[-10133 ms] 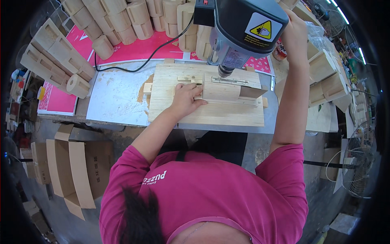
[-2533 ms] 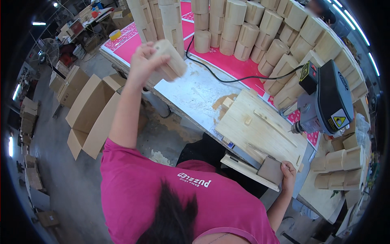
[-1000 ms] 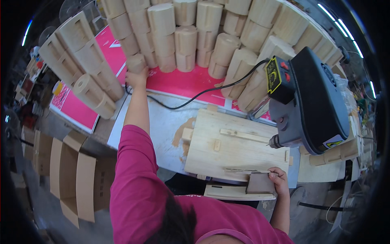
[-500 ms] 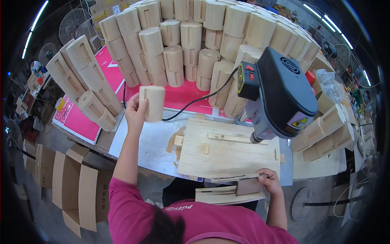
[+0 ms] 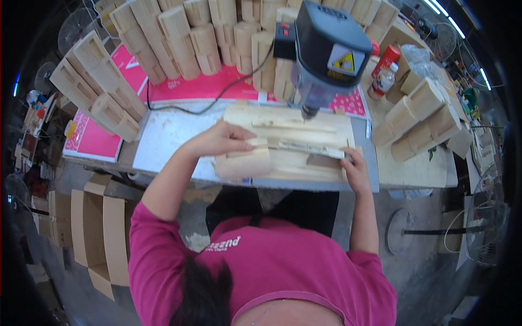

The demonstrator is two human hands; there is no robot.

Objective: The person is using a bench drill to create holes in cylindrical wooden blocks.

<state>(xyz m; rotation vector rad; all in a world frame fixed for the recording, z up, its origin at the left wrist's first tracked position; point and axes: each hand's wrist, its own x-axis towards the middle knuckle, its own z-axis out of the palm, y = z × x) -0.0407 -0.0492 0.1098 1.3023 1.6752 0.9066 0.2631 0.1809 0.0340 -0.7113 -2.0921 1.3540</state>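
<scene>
My left hand is closed on a short pale wooden cylinder, which lies on its side with its slotted face up. The cylinder is at the left end of a wooden trough-shaped jig; whether it sits inside the jig is hard to see. My right hand grips the jig's right end, fingers around its edge. Beneath both is a flat wooden board with thin wood strips fixed to it. Just beyond stands a black drill press, its chuck above the board's far part.
Stacked slotted wooden cylinders line the table's back, with more stacks at left and right. A black cable crosses the pink sheet. A bottle and a red can stand right. Open cardboard box below left.
My left hand has brought the cylinder down and right, from raised over the table to the jig's left end. My right hand and the jig now lie over the board. The view has shifted.
</scene>
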